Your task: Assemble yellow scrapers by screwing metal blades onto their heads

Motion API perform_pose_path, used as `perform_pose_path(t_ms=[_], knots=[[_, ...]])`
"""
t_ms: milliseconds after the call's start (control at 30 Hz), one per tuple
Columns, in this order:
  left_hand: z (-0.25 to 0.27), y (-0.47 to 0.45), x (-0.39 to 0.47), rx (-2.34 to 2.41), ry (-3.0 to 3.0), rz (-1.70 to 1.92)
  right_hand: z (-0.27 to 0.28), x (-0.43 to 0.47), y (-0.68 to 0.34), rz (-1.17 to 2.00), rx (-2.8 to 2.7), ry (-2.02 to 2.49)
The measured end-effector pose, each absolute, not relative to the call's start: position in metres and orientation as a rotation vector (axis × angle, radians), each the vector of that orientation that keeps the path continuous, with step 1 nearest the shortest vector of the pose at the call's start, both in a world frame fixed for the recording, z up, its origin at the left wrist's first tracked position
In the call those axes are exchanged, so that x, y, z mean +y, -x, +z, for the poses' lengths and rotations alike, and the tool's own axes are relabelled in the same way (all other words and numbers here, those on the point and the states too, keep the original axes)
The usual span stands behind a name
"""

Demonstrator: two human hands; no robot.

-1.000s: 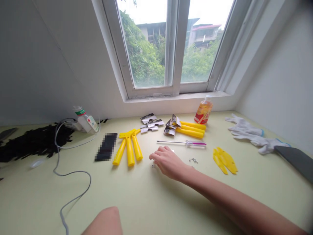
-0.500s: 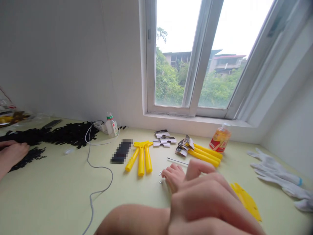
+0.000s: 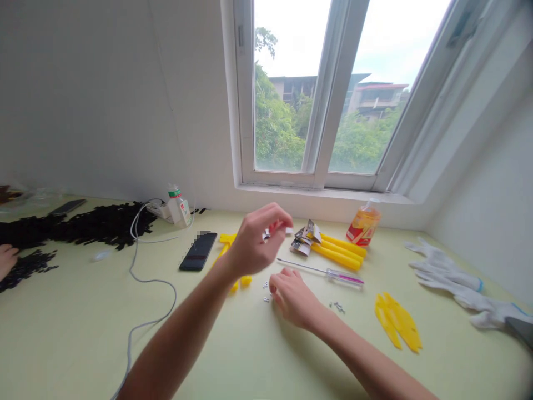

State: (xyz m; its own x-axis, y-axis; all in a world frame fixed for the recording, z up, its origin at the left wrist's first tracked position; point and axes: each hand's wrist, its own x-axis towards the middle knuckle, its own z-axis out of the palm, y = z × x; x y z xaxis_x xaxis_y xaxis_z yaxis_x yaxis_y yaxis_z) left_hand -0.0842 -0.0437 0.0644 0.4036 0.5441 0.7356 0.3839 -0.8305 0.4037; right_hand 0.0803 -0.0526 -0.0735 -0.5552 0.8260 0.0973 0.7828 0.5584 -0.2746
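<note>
My left hand (image 3: 260, 239) is raised over the table with curled fingers, thumb and index tips close together; what they hold, if anything, does not show. It partly covers yellow T-shaped plastic handles (image 3: 246, 281) and some printed cards. My right hand (image 3: 293, 297) rests low on the tabletop, fingers bent and gathered beside small metal nuts (image 3: 266, 299); its fingertips hide whatever they pinch. Small screws (image 3: 340, 307) lie right of that hand. Beyond it is a screwdriver (image 3: 343, 277) with a clear and purple handle. Flat yellow plastic pieces (image 3: 402, 325) lie farther right.
Yellow handles with cards (image 3: 339, 254) lie near the window, beside an orange bottle (image 3: 363, 224). White gloves (image 3: 452, 278) are at the right. On the left are a phone (image 3: 199, 251), a grey cable (image 3: 156, 281), black strips (image 3: 104, 225) and another person's hand (image 3: 6, 260).
My left hand has swung from the lower right, close to the camera, up and left over the handles. The right hand stays by the nuts. The screws and screwdriver handle have come into view.
</note>
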Motion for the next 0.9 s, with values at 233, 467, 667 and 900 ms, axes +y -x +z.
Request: perform_pose_path(t_ms=[233,467,667,900], knots=[[-0.001,0.122,0.059,1.812,-2.198,0.149,-0.076,-0.050,-0.075,0.375,-2.524,1.276],[-0.014,0.141,0.072,2.015,-2.088,0.120,-0.073,-0.053,-0.074,0.376,-2.576,1.256],[-0.017,0.144,0.076,2.050,-2.097,0.140,-0.058,-0.045,-0.097,0.516,-2.436,1.191],[-0.027,0.117,0.071,1.962,-2.247,0.191,-0.026,-0.027,-0.137,0.604,-2.313,1.196]])
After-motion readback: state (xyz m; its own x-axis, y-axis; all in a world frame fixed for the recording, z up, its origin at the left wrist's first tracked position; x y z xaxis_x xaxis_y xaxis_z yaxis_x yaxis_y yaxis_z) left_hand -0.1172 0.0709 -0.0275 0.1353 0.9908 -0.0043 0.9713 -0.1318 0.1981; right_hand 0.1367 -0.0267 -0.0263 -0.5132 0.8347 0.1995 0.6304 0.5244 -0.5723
